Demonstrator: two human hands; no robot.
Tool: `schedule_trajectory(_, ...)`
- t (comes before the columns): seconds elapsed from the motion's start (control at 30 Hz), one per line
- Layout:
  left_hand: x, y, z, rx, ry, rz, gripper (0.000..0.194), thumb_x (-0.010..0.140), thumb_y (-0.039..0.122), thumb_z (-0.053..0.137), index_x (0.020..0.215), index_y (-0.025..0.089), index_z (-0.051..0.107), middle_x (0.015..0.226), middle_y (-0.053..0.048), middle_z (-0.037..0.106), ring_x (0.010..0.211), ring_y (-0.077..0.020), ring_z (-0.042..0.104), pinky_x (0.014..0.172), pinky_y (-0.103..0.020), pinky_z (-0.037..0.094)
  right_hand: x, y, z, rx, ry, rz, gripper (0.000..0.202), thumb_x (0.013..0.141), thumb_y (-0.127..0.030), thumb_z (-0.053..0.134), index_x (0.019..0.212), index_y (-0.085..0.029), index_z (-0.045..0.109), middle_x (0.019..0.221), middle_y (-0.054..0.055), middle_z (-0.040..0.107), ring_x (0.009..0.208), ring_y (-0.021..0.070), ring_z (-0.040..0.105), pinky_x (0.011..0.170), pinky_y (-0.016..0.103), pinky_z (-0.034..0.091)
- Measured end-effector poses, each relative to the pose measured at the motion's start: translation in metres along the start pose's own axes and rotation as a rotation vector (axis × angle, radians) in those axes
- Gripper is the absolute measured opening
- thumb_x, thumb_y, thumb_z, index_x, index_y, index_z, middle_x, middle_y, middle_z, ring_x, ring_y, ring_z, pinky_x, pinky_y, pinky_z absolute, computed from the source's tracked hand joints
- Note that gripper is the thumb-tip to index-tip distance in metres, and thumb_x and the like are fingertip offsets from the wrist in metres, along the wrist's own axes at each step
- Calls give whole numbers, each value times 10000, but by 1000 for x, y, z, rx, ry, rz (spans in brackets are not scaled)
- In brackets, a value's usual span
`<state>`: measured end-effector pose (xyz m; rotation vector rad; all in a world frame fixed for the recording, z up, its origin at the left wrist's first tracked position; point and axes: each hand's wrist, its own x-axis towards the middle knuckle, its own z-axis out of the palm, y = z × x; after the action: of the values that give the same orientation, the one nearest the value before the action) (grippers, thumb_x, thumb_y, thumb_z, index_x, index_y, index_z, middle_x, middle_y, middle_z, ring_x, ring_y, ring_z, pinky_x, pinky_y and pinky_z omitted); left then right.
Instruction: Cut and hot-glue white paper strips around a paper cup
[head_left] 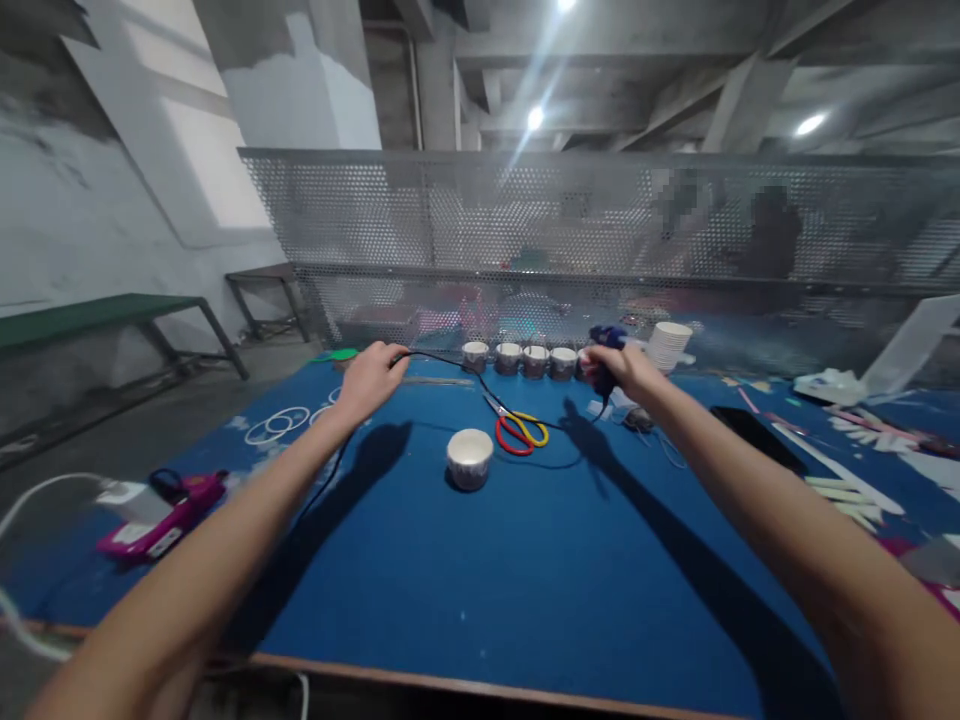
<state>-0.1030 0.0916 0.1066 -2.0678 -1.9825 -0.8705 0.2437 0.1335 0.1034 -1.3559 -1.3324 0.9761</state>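
Observation:
My left hand (375, 376), at the left of the blue table, has its fingers closed on a black cord (448, 361). The cord runs across to the dark blue glue gun (609, 340), which my right hand (619, 370) grips near the back right. Between my arms a small patterned cup (469, 460) stands upright. Scissors with red and yellow handles (523, 433) lie just behind it, to the right. Several similar cups (534, 361) form a row along the back, and my right hand is beside the row's right end.
A stack of white cups (670, 345) stands at the back right, near a black phone (757, 438). White rings (277, 425) and a magenta power strip (161, 518) lie at the left. A perforated metal screen (525, 215) closes the table's far edge; people are beyond it.

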Motion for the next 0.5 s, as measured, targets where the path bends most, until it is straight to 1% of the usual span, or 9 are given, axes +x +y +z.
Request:
schedule_trajectory(0.03, 6, 4, 13, 4, -3, 20, 350, 859, 290, 448, 1081, 174, 693, 1032, -112, 676, 1008, -263, 603, 881, -331, 442, 1, 11, 0, -58, -8, 44, 282, 939, -323, 578, 1179, -175, 586, 1173, 79, 615, 954, 200, 635, 806, 394, 550)
schedule_trajectory(0.07, 11, 8, 26, 0, -14, 33, 343, 866, 290, 450, 1086, 187, 692, 1025, -106, 673, 1009, -260, 604, 877, -328, 445, 1, 20, 0, -112, -14, 75, 313, 935, -328, 585, 1206, -173, 573, 1208, 85, 600, 995, 217, 626, 833, 417, 542)
schedule_trajectory(0.13, 15, 13, 51, -15, -48, 49, 330, 874, 285, 452, 1082, 200, 694, 1008, -99, 671, 990, -253, 612, 850, -320, 457, 2, 36, 2, -206, -44, 107, 320, 935, -329, 584, 1215, -175, 569, 1222, 87, 595, 1011, 223, 622, 845, 427, 537)
schedule_trajectory(0.2, 14, 14, 73, -28, -91, 57, 319, 878, 278, 455, 1064, 198, 702, 989, -100, 672, 969, -252, 620, 825, -318, 465, 3, 50, 5, -287, -81, 109, 306, 948, -342, 560, 1195, -163, 582, 1193, 71, 605, 999, 226, 628, 835, 417, 541)
schedule_trajectory(0.27, 10, 11, 93, -44, -134, 56, 310, 878, 278, 464, 1051, 197, 707, 970, -97, 674, 951, -250, 627, 812, -318, 468, 8, 61, 9, -359, -105, 95, 291, 981, -355, 487, 1103, -129, 625, 1063, 52, 642, 925, 207, 651, 789, 365, 542)
schedule_trajectory(0.33, 5, 5, 109, -60, -174, 44, 302, 874, 272, 470, 1038, 197, 711, 944, -92, 676, 916, -244, 636, 801, -322, 473, 15, 72, 13, -422, -103, 79, 329, 986, -342, 454, 910, -106, 671, 846, 52, 659, 791, 185, 667, 705, 310, 518)
schedule_trajectory(0.37, 2, 2, 115, -69, -194, 36, 296, 869, 268, 475, 1029, 198, 713, 929, -87, 678, 896, -240, 639, 796, -324, 475, 19, 78, 16, -451, -94, 73, 333, 969, -324, 478, 801, -113, 673, 742, 57, 649, 722, 182, 663, 664, 302, 502)
schedule_trajectory(0.43, -2, -5, 125, -89, -229, 17, 276, 853, 272, 497, 1001, 200, 718, 893, -75, 678, 857, -231, 642, 785, -324, 482, 25, 88, 21, -505, -71, 63, 333, 920, -283, 544, 635, -144, 644, 602, 72, 621, 639, 202, 648, 620, 324, 484)
schedule_trajectory(0.5, -6, -10, 129, -113, -253, 0, 260, 832, 294, 528, 979, 198, 720, 855, -63, 674, 817, -221, 641, 775, -321, 490, 29, 96, 25, -556, -54, 58, 334, 897, -266, 566, 582, -171, 626, 568, 82, 616, 632, 231, 646, 622, 353, 490)
